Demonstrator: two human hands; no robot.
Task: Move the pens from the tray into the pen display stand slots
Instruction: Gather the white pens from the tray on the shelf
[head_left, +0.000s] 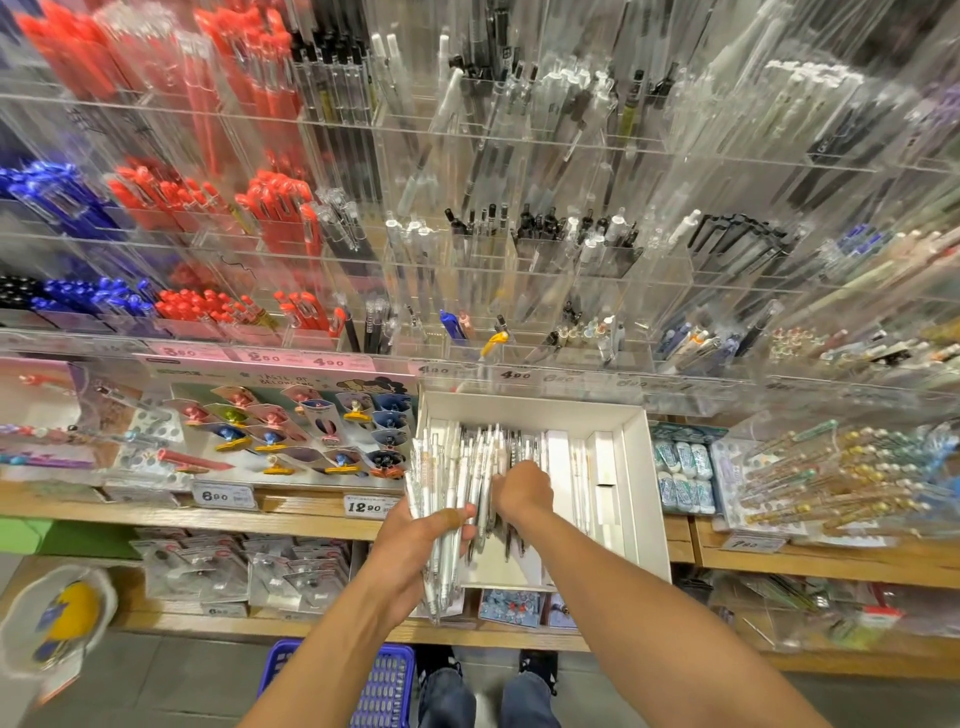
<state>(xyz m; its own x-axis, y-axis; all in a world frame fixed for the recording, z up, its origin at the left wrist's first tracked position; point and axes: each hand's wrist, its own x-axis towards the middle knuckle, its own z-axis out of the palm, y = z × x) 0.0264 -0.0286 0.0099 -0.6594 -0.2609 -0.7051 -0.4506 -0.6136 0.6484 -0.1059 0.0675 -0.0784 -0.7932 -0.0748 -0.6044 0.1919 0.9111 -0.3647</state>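
A white cardboard tray (636, 467) sits on the wooden shelf below the clear acrylic pen display stand (519, 291). Many white and clear pens (485, 447) lie in the tray's left part. My left hand (415, 545) grips a thick bundle of white pens (441, 499) at the tray's left edge, their tips pointing down towards me. My right hand (522, 491) reaches into the tray with its fingers curled down among the loose pens; what they hold is hidden. The stand's slots above hold red, blue, black and clear pens.
Carded clip pens (311, 431) lie left of the tray, eraser packs (683, 475) and beaded pens (831, 478) to its right. Price tags line the shelf edges. A blue basket (384, 686) stands on the floor by my feet.
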